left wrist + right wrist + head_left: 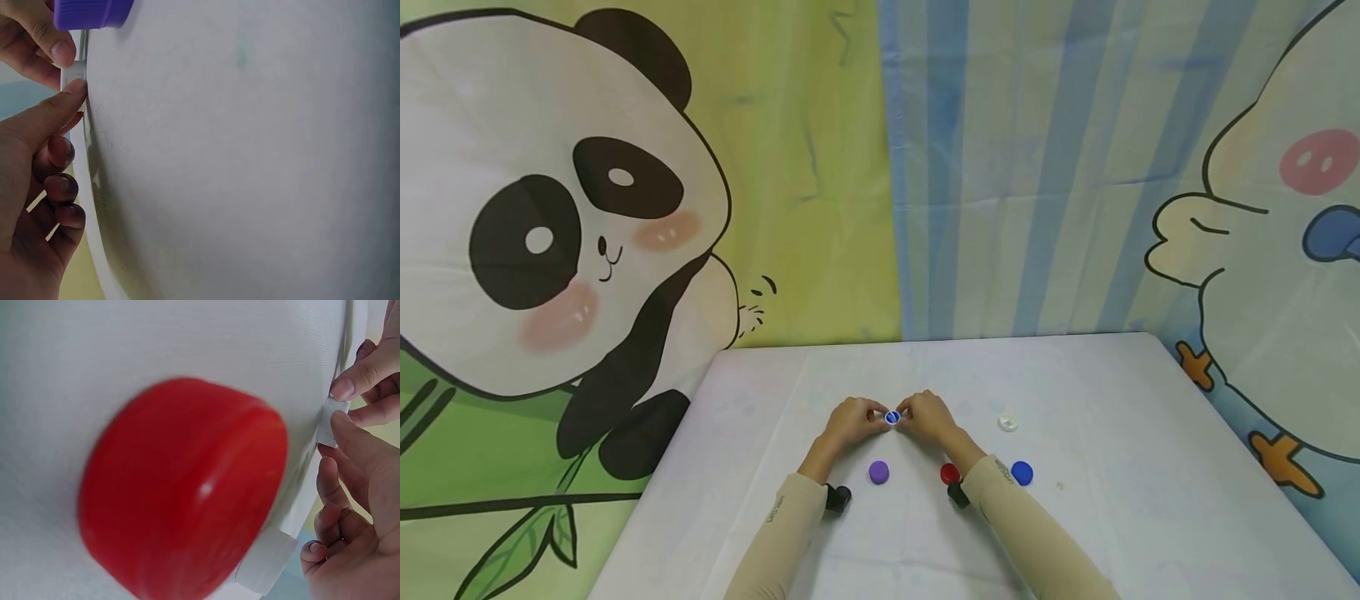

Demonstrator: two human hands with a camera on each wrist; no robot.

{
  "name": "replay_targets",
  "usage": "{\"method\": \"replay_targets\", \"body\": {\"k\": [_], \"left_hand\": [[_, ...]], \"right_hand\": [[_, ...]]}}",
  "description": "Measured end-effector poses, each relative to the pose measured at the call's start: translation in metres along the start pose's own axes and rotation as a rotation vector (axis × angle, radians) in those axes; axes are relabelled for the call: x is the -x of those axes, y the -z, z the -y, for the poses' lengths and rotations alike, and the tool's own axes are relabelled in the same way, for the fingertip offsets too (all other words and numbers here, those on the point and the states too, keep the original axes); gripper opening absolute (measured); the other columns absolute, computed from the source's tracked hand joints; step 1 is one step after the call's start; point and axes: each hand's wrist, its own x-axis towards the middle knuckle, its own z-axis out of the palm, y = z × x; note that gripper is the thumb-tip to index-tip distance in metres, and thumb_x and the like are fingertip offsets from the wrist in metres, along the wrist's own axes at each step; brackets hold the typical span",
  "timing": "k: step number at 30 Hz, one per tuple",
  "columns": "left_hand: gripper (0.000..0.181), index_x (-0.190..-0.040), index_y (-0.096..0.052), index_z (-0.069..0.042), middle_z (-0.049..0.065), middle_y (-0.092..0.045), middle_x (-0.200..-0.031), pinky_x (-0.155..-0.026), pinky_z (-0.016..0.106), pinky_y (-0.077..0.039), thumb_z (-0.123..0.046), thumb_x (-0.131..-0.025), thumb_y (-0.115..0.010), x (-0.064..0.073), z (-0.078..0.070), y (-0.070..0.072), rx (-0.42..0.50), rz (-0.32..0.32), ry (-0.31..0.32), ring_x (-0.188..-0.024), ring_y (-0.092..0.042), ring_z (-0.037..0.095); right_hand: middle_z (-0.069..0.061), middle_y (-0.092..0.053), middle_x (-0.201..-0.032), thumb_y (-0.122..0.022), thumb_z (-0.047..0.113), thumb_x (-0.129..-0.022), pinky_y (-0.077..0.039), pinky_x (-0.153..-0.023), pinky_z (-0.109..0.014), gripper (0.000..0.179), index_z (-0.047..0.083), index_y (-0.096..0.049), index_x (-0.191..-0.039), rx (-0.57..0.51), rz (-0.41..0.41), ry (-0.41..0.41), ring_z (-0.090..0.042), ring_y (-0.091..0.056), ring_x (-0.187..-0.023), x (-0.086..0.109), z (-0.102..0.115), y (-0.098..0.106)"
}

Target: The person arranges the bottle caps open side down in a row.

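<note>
Both hands meet over the table around a small bottle cap point(892, 417) with a blue-and-white top and whitish sides. My left hand point(856, 421) pinches its left edge between thumb and finger. From the other side, my right hand point(927, 417) pinches the right edge. In the left wrist view the left hand point(37, 181) has its other fingers loosely curled. The cap's pale side point(325, 422) shows between the thumbs in the right wrist view. A purple cap point(878, 472) lies nearer than the hands, and a red cap point(951, 473) sits by the right forearm.
A blue cap point(1022, 472) lies right of the right forearm, with a white cap point(1008, 423) farther back. All rest on a white-covered table point(1075, 375). Behind it hang curtains with a panda point(550, 208) and stripes. Black wrist cameras point(838, 498) sit under the sleeves.
</note>
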Motion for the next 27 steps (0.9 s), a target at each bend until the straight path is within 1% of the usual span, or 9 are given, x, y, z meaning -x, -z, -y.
{"method": "replay_targets", "body": {"k": [6, 11, 13, 15, 17, 20, 22, 24, 27], "left_hand": [[0.027, -0.097, -0.071, -0.023, -0.008, -0.051, -0.058, -0.045, 0.021, -0.032, -0.034, -0.073, -0.073, 0.000, 0.000, -0.003, 0.002, 0.022, 0.029, -0.050, -0.040, 0.004], [0.032, -0.100, -0.069, -0.021, -0.007, -0.051, -0.060, -0.046, 0.022, -0.033, -0.032, -0.071, -0.075, 0.001, -0.003, 0.001, 0.022, 0.051, 0.062, -0.052, -0.042, 0.006], [0.036, -0.101, -0.068, -0.019, -0.006, -0.052, -0.062, -0.048, 0.023, -0.035, -0.031, -0.069, -0.077, 0.003, -0.005, 0.005, 0.009, 0.070, 0.105, -0.054, -0.044, 0.008], [0.037, -0.099, -0.068, -0.018, -0.004, -0.056, -0.067, -0.050, 0.025, -0.037, -0.030, -0.066, -0.079, 0.006, -0.012, 0.013, -0.022, 0.084, 0.180, -0.058, -0.047, 0.010], [0.035, -0.095, -0.069, -0.017, -0.002, -0.060, -0.072, -0.051, 0.027, -0.038, -0.030, -0.064, -0.079, 0.009, -0.021, 0.022, -0.047, 0.074, 0.257, -0.061, -0.050, 0.012], [0.028, -0.089, -0.069, -0.016, 0.000, -0.062, -0.074, -0.050, 0.029, -0.039, -0.029, -0.066, -0.078, 0.009, -0.040, 0.035, -0.035, 0.032, 0.325, -0.060, -0.052, 0.014], [0.024, -0.087, -0.069, -0.016, -0.001, -0.061, -0.071, -0.048, 0.028, -0.040, -0.029, -0.068, -0.076, 0.009, -0.052, 0.041, -0.004, -0.005, 0.313, -0.056, -0.052, 0.013], [0.022, -0.088, -0.069, -0.015, -0.003, -0.057, -0.065, -0.045, 0.026, -0.039, -0.028, -0.071, -0.075, 0.008, -0.064, 0.042, 0.027, -0.036, 0.275, -0.052, -0.049, 0.011], [0.023, -0.092, -0.067, -0.014, -0.005, -0.053, -0.060, -0.043, 0.023, -0.037, -0.028, -0.074, -0.073, 0.005, -0.082, 0.035, 0.062, -0.074, 0.192, -0.049, -0.045, 0.008]], "right_hand": [[0.007, -0.054, -0.061, -0.075, 0.024, -0.072, -0.036, -0.063, -0.028, 0.026, 0.011, -0.071, -0.094, 0.008, -0.004, 0.012, -0.013, -0.045, -0.067, 0.003, -0.003, 0.000], [0.006, -0.055, -0.063, -0.075, 0.022, -0.071, -0.038, -0.066, -0.029, 0.029, 0.010, -0.070, -0.097, -0.016, 0.001, 0.009, -0.013, -0.045, -0.068, 0.006, -0.007, 0.002], [0.006, -0.055, -0.064, -0.074, 0.022, -0.072, -0.037, -0.066, -0.029, 0.030, 0.009, -0.070, -0.099, -0.035, 0.002, 0.009, -0.012, -0.045, -0.068, 0.008, -0.010, 0.004], [0.005, -0.056, -0.065, -0.074, 0.021, -0.072, -0.037, -0.067, -0.029, 0.031, 0.009, -0.069, -0.100, -0.089, -0.007, -0.004, -0.013, -0.045, -0.069, 0.012, -0.012, 0.008], [0.003, -0.056, -0.067, -0.074, 0.019, -0.072, -0.037, -0.066, -0.030, 0.031, 0.008, -0.069, -0.101, -0.157, -0.036, -0.017, -0.016, -0.046, -0.069, 0.017, -0.014, 0.015], [0.002, -0.056, -0.069, -0.074, 0.018, -0.073, -0.038, -0.063, -0.030, 0.030, 0.008, -0.068, -0.101, -0.264, -0.094, -0.066, -0.019, -0.048, -0.069, 0.027, -0.016, 0.025], [0.002, -0.056, -0.071, -0.073, 0.019, -0.075, -0.038, -0.059, -0.028, 0.029, 0.010, -0.068, -0.102, -0.312, -0.141, -0.103, -0.019, -0.047, -0.068, 0.034, -0.017, 0.031], [0.003, -0.056, -0.073, -0.071, 0.021, -0.076, -0.038, -0.056, -0.026, 0.027, 0.012, -0.068, -0.102, -0.349, -0.192, -0.139, -0.017, -0.046, -0.067, 0.040, -0.017, 0.035], [0.003, -0.058, -0.075, -0.070, 0.023, -0.078, -0.039, -0.055, -0.024, 0.025, 0.014, -0.068, -0.101, -0.392, -0.279, -0.190, -0.014, -0.047, -0.068, 0.051, -0.021, 0.038]]}}
